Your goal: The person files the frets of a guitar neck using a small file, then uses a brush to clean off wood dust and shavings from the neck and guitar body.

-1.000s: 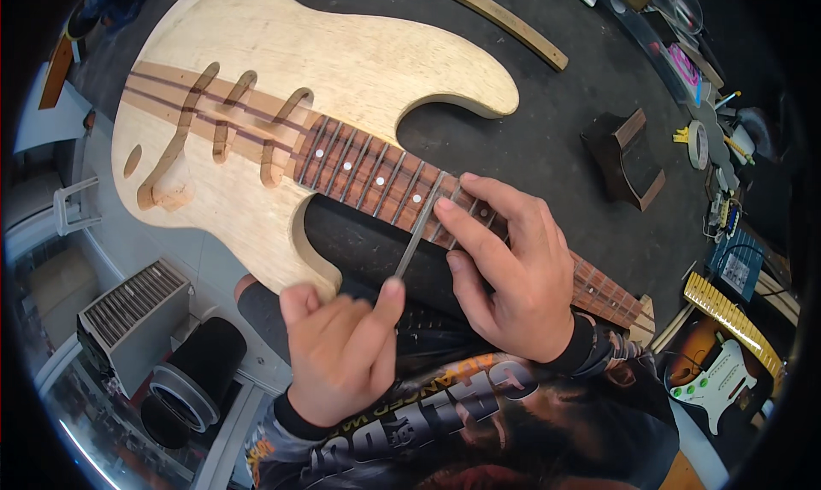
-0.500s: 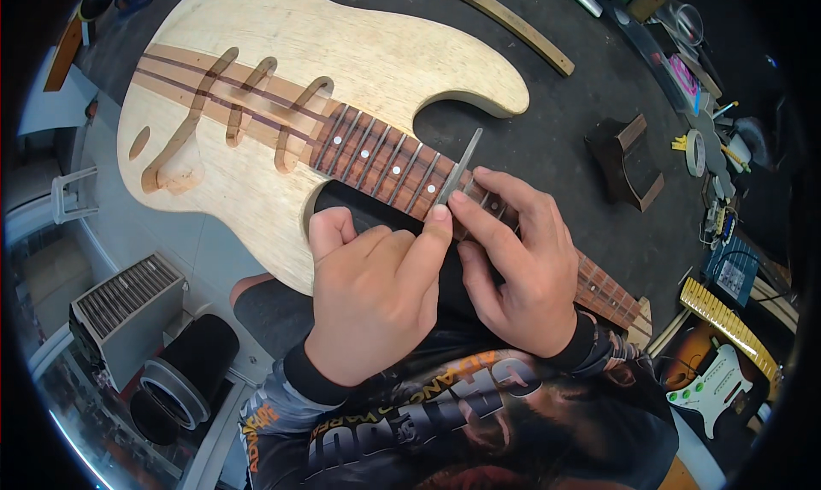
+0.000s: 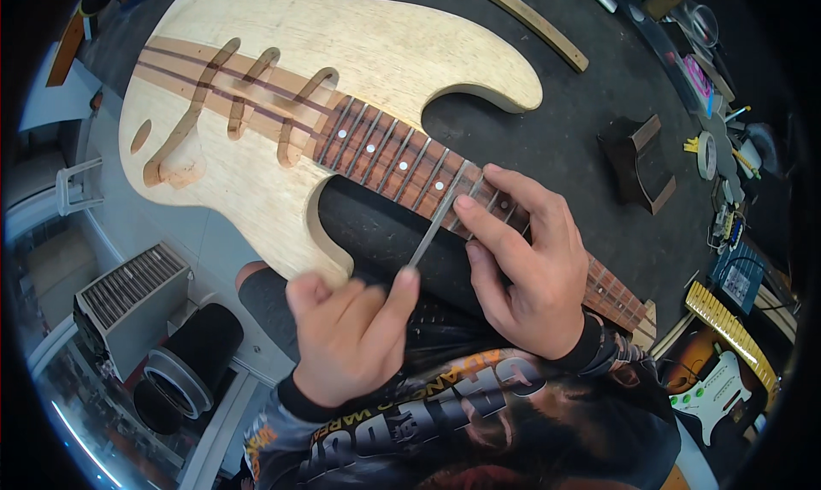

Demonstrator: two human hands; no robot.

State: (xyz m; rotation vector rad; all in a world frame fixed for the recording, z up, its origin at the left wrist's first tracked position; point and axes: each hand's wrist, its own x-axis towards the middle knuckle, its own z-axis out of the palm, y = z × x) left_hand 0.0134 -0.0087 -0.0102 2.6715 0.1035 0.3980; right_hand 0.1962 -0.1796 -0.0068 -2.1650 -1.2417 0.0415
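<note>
An unfinished electric guitar with a pale wooden body (image 3: 368, 45) lies at a slant before me, its dark fretboard (image 3: 389, 169) running down to the right, with metal frets and white dot inlays. My left hand (image 3: 355, 332), blurred by motion, pinches the lower end of a slim metal file (image 3: 434, 231). The file lies across the fretboard along a fret, its near end past the neck's edge. Just right of it, my right hand (image 3: 534, 263) grips the neck, fingertips pressed on the fretboard beside a thin greyish piece, partly hidden by the fingers.
A wooden-handled brush (image 3: 534, 20) lies at the back of the dark table. To the right are a dark curved block (image 3: 637, 161), a tape roll (image 3: 706, 155) and scattered tools. A sunburst guitar with a white pickguard (image 3: 714, 392) is at lower right; a black bin (image 3: 192, 357) stands lower left.
My left hand has pulled the file toward me and down to the left, across the fretboard. The right hand stays at the same spot on the neck; the whole view has shifted slightly.
</note>
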